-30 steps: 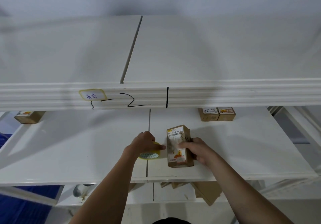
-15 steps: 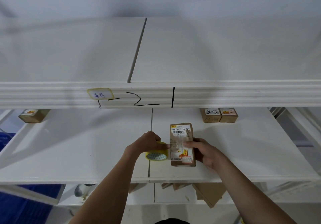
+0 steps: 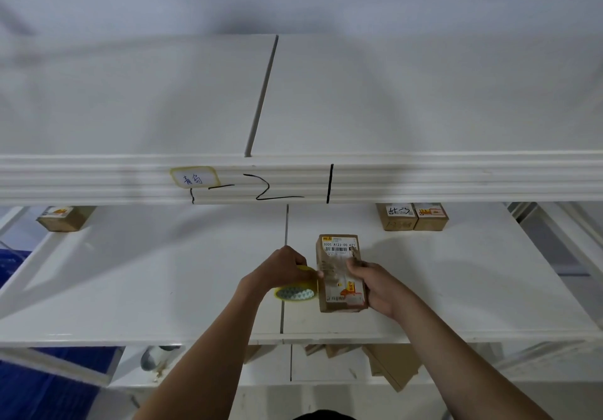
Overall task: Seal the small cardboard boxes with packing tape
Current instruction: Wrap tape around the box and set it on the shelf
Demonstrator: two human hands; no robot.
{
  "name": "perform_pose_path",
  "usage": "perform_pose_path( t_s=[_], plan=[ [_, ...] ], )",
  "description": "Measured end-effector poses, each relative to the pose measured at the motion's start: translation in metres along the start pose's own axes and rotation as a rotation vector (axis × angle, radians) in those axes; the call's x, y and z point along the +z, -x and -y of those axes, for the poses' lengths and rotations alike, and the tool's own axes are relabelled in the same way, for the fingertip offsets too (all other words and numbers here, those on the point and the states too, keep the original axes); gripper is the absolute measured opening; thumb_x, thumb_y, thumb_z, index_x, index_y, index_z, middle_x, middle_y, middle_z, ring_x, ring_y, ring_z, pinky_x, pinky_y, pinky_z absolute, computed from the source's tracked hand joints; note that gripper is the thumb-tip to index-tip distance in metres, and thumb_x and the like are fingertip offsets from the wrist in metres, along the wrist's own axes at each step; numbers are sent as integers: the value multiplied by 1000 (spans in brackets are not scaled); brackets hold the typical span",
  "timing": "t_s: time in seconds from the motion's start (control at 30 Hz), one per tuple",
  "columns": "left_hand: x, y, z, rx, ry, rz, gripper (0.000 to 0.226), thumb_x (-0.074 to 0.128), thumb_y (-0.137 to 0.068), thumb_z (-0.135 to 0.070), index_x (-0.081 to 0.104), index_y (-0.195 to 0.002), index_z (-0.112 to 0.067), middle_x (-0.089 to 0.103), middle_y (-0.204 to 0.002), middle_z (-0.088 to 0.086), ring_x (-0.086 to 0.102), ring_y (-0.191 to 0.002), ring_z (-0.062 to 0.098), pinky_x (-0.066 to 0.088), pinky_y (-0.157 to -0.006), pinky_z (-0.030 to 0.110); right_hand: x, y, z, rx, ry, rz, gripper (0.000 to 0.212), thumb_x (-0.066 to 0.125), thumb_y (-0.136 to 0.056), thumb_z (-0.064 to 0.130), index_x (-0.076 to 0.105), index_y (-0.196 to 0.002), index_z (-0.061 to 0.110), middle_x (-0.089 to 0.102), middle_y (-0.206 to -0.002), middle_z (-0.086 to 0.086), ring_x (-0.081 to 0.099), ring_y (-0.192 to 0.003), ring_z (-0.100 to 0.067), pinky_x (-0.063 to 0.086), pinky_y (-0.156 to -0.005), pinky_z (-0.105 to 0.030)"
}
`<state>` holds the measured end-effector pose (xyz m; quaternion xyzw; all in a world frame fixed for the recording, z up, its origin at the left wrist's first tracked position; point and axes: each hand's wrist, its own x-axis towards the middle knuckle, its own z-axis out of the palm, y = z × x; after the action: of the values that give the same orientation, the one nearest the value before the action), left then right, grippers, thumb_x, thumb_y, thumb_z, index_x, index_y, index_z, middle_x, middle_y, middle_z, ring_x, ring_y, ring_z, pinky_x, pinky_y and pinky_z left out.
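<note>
Little box (image 3: 341, 273) on the shelf (image 3: 456, 289), mid-taping

Looks light and stiff, best held by its long sides: right hand (image 3: 375, 284) grips one, left hand (image 3: 282, 271) holds the tape roll (image 3: 295, 290) against the other.
</note>
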<state>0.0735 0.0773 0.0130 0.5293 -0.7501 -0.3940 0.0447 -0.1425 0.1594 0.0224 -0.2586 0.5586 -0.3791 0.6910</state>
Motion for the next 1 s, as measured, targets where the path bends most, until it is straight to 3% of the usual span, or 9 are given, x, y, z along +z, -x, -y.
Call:
perform_pose_path(
  t_s=[0.13,0.2,0.27,0.37,0.47,0.57,0.7,1.0],
  plan=[
    [6,-2,-4,-4,-118,-65,38,77,-79,-53,68,-71,-17,63,-71,-1,64,-73,16,52,-65,27,8,-4,-1,-24,212,-154,31,63,-98,37,66,-121,16,77,-105,-6,74,-96,-25,62,-81,-44],
    [7,-2,-6,3,-159,-73,40,76,-78,-54,69,-71,-15,64,-70,0,63,-71,16,52,-63,28,13,-7,-3,-1,328,-163,42,73,-86,52,68,-115,22,77,-103,-1,74,-94,-19,62,-78,-38],
    [10,-2,-9,13,-208,-69,44,75,-79,-52,73,-78,-9,69,-76,5,67,-75,20,57,-70,33,16,-11,-7,7,416,-183,55,79,-75,62,66,-113,25,76,-103,1,73,-93,-16,61,-74,-33],
    [13,-2,-14,38,-261,-63,41,75,-81,-47,76,-88,-6,72,-83,9,68,-77,22,58,-73,34,17,-20,-15,29,438,-219,71,86,-61,63,64,-116,23,77,-101,0,75,-90,-17,63,-81,-39],
    [9,-1,-17,44,-282,-5,43,77,-79,-50,76,-89,-8,71,-84,6,65,-75,18,56,-72,32,18,-19,-15,41,426,-224,52,88,-68,49,70,-109,22,78,-93,-1,76,-86,-19,62,-85,-43],
    [1,3,-16,60,-154,52,48,79,-75,-58,75,-87,-12,71,-85,6,64,-77,16,54,-71,33,12,-19,-14,30,420,-273,47,88,-68,46,70,-104,20,78,-90,-3,76,-84,-20,63,-82,-40],
    [-14,10,-10,78,18,77,23,75,-85,-46,71,-73,-27,67,-75,-5,63,-75,10,49,-67,27,-1,-16,-13,35,442,-276,46,82,-75,50,69,-105,17,77,-93,-5,75,-86,-21,63,-81,-40],
    [-15,5,-9,82,7,47,30,73,-86,-48,72,-75,-20,67,-76,1,62,-73,12,49,-67,27,-7,-9,-13,6,392,-287,41,81,-79,47,65,-103,19,74,-97,-5,72,-88,-20,60,-72,-33]
  ],
)
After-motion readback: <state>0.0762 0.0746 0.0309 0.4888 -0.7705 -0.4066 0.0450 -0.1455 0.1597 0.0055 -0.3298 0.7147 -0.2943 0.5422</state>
